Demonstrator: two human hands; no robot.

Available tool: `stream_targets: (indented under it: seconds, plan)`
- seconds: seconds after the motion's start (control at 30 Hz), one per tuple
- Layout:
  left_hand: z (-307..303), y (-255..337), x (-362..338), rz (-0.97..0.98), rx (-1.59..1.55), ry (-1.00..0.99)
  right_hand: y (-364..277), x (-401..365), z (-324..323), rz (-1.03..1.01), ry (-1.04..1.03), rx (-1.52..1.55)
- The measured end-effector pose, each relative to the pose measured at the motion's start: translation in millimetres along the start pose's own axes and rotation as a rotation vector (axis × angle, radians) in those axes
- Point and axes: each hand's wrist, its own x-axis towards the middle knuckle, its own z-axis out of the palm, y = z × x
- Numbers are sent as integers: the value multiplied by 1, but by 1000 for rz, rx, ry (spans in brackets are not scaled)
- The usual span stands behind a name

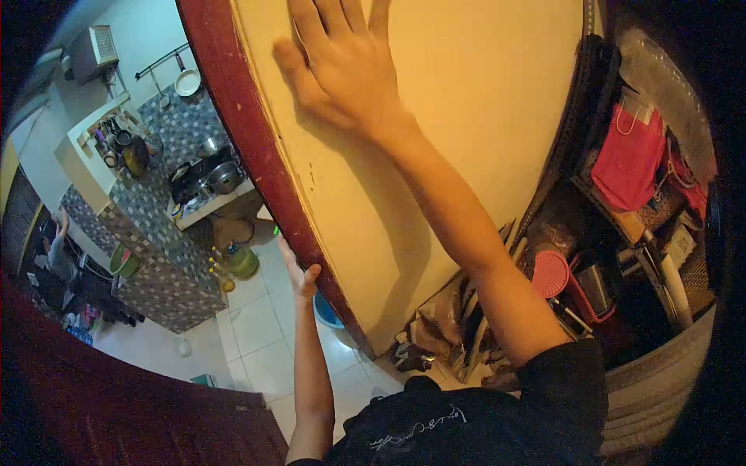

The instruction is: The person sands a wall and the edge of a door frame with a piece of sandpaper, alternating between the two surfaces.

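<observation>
Yellow panel, bordered by a red strip, occupies the centre. Right hand lies open against the panel, near the strip; left hand sits apart, lower at the strip's edge, its grip impossible to tell. Even palm pressure and a steady left hand appear advisable. Beyond: tiled floor, stove counter, pot near the counter's front edge.

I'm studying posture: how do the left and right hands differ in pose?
The right hand is spread over the yellow surface; the left hand is at the red edge. The right hand is near the picture's top, the left hand lower. Both are bare.
</observation>
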Motion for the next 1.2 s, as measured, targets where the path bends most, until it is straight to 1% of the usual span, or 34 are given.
stream_targets:
  seconds: [0.03, 0.1, 0.13, 0.17, 0.23, 0.27, 0.33, 0.37, 0.4, 0.43, 0.5, 0.57, 0.6, 0.67, 0.73, 0.77, 0.8, 0.87, 1.0, 1.07, 1.1, 1.17, 1.2]
  plan:
    - [-1, -7, 4, 5, -6, -2, 2, 14, 2, -70, 90, 52]
    - [-5, -20, 1, 31, -36, 2, -9, 5, -9, -33, 45, 60]
    - [2, -6, 9, 82, -40, -39, -12, -11, -8, -13, -26, 56]
    - [6, 5, 10, 79, -35, -47, -17, -32, -9, 11, -94, 49]
    - [16, 18, 8, 25, -108, 6, -40, -94, -19, 70, -229, 59]
    - [13, 13, 7, 23, -137, 8, -49, -132, -22, 96, -304, 78]
    - [15, 13, 6, 42, -131, 4, -66, -220, -18, 71, -341, 83]
    - [16, 12, 9, 64, -126, 6, -79, -256, -18, 99, -341, 91]
    - [16, 9, 11, 75, -135, 4, -85, -275, -18, 122, -342, 96]
    - [17, 6, 10, 74, -143, 13, -85, -272, -19, 117, -341, 88]
    - [16, 1, 5, 60, -152, 15, -93, -269, -21, 168, -351, 38]
    - [17, 7, 7, 99, -99, 16, -89, -251, -22, 156, -337, 40]
    - [17, 11, 10, 100, -102, 13, -82, -236, -21, 132, -322, 46]
    - [16, 14, 8, 101, -48, -5, -73, -191, -23, 163, -329, 62]
    - [10, -1, 6, 95, -30, 1, -60, -142, -24, 160, -310, 46]
    - [7, -3, 6, 99, -10, 7, -57, -133, -23, 153, -282, 31]
    - [5, -4, 7, 93, -7, 5, -57, -134, -21, 158, -285, 32]
    - [6, 5, 11, 151, 62, -33, -57, -138, -19, 144, -231, 42]
    - [13, 18, 6, 55, 19, -11, -72, -197, -22, 150, -267, 70]
    - [9, 16, 11, 111, 43, -57, -86, -239, -28, 183, -357, 96]
    - [8, 18, 10, 98, 44, -53, -91, -256, -37, 189, -369, 100]
    - [7, 31, 9, 84, 116, -80, -102, -282, -64, 326, -533, 356]
    - [1, 25, 5, 78, 117, -77, -111, -290, -77, 329, -539, 360]
